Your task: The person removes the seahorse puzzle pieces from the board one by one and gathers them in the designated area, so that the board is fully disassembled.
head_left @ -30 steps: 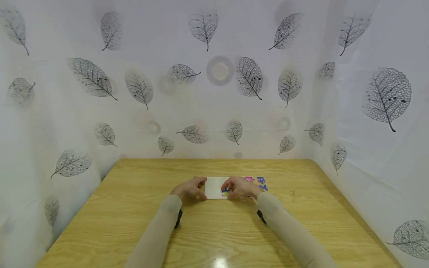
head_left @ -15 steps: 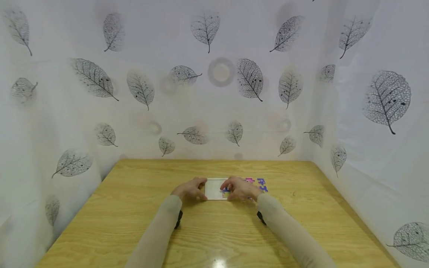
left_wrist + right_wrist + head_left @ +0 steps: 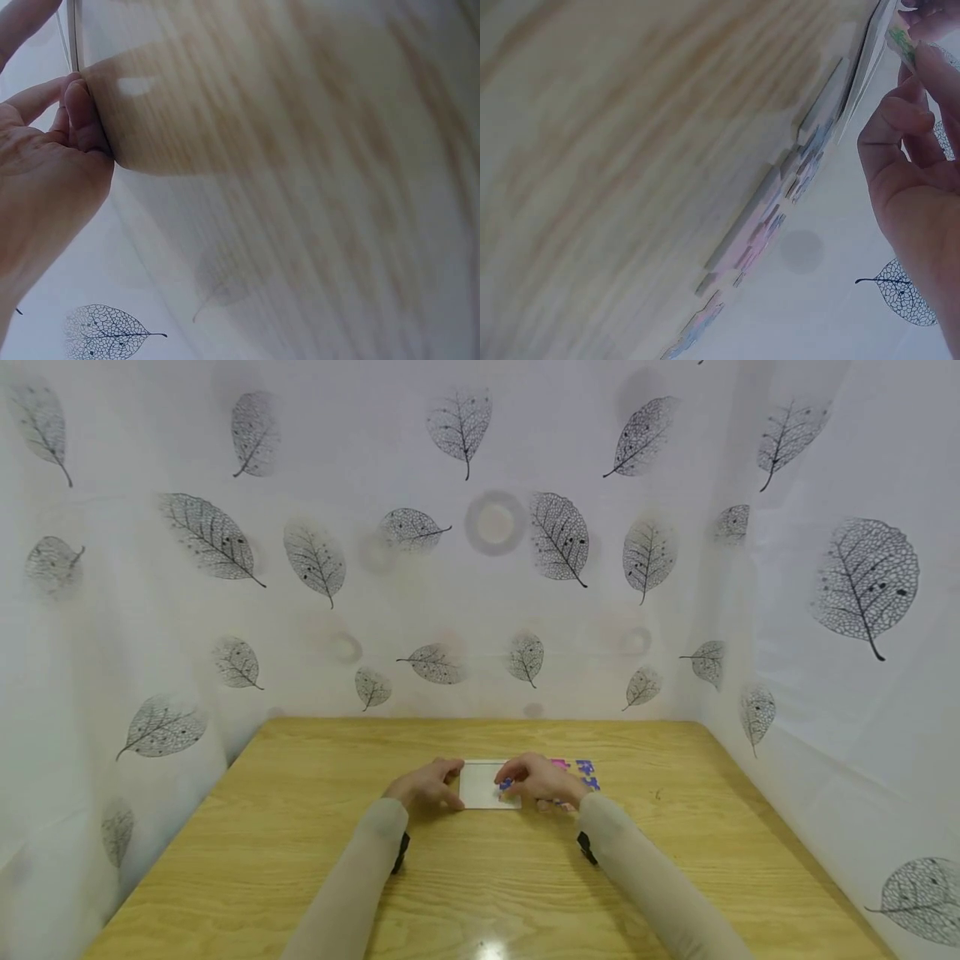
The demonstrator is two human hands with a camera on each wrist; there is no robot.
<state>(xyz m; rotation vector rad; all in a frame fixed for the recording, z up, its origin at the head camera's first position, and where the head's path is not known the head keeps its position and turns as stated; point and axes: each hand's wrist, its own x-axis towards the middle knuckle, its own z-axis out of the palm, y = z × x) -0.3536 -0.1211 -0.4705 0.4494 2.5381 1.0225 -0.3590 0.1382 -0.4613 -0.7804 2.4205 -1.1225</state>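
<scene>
A flat white puzzle tray (image 3: 478, 787) lies on the table between both hands. My left hand (image 3: 423, 782) holds its left edge, with thumb and forefinger spread to the two near and far corners. In the left wrist view, curled fingers (image 3: 84, 120) press against the tray's side. Over the tray's right part, my right hand (image 3: 542, 778) pinches a small jigsaw piece (image 3: 506, 786) of blue and pale colours. The right wrist view shows that piece tilted up between thumb and fingers, its face partly green. The right hand covers part of the tray's right side.
Several loose jigsaw pieces (image 3: 585, 767), purple and pink, lie to the right of the tray, partly behind the right hand. They lie flat in the right wrist view. The wooden table (image 3: 480, 860) meets white leaf-print curtains (image 3: 480, 593) at the back and sides.
The right hand has shifted slightly, and the jigsaw piece it pinches now looks more tilted, baring the tray's near right corner. The left hand keeps its place on the tray.
</scene>
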